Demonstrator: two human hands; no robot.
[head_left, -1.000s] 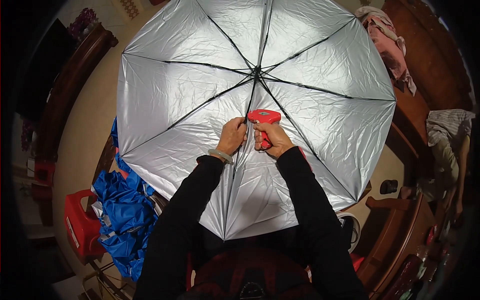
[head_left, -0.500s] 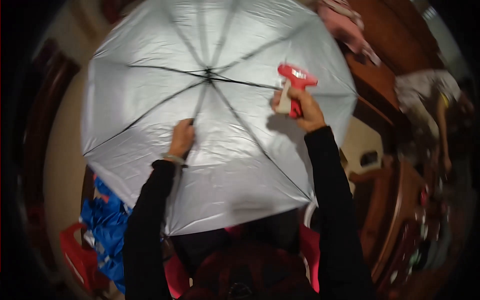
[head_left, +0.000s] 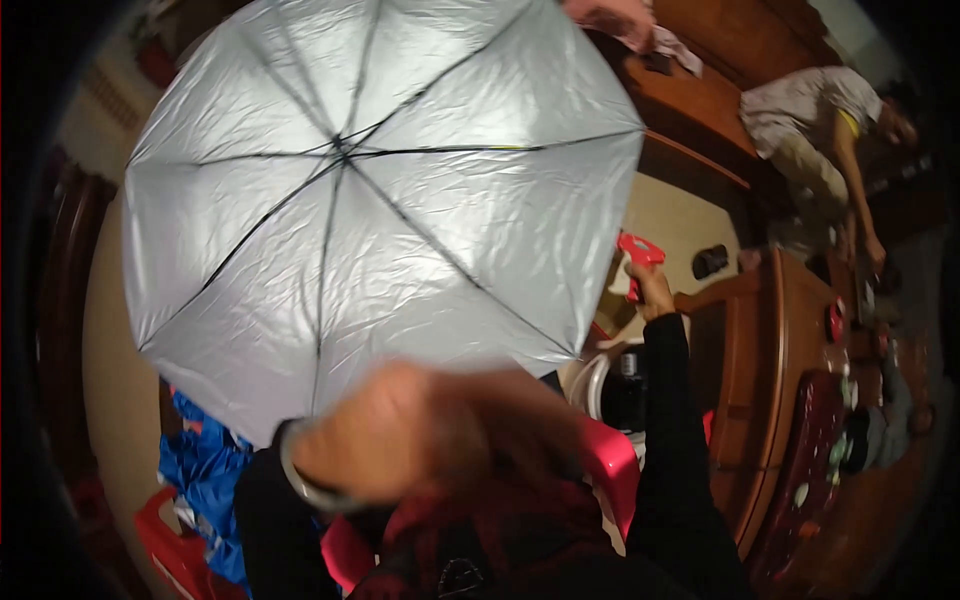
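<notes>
An open umbrella with a wrinkled silver underside spreads across the upper left, its dark ribs meeting at a hub. Just outside its right edge, my right hand grips a red tagging gun. Part of that tool is hidden by the fingers. My left hand, with a bracelet at the wrist, is raised close in front of my body and covers part of the umbrella's near edge. Motion smears its fingers, so what they hold, if anything, cannot be made out.
Blue crinkled sheeting lies by a red stool at the left. To the right are a dark bottle, a wooden table and a dark object on the floor. Another person reaches down at the far right.
My left hand has left the umbrella's rib and come up close to me. My right hand has drawn away from over the umbrella with the tagging gun. The umbrella sits further left in view.
</notes>
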